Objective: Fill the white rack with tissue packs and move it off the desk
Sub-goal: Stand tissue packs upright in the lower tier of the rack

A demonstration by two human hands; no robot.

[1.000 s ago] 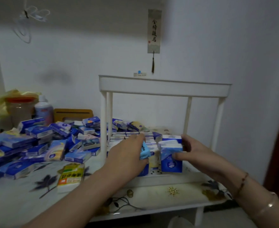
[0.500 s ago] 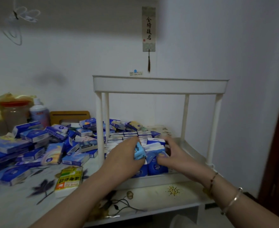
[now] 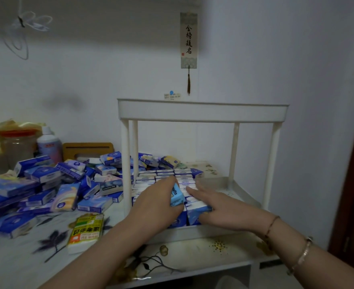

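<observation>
1. your left hand [image 3: 157,203] is curled round a light blue tissue pack [image 3: 176,195] and holds it tilted over the front left of the rack's lower tray. keep that grip snug and stand the pack upright before you lower it.
2. your right hand [image 3: 218,207] lies flat, fingers straight, pressing on the front row of packs [image 3: 197,211]. use it as a stop: hold the row steady and push it leftward so a gap stays free for the new pack.
3. slot the pack down beside its neighbours, edge first, then let go only when it sits level with them.
4. behind your hands the rows of packs [image 3: 163,177] fill the left part of the tray; the right side of the white rack [image 3: 203,111] looks bare, though the tray floor there is partly hidden, so judge it again once your hands lift.
5. work rightward next, row by row.
6. the loose pile of packs [image 3: 46,184] on the desk [image 3: 182,253] to your left is your supply; the upper shelf seems yet to be loaded, so the rack is far from ready to move.
</observation>
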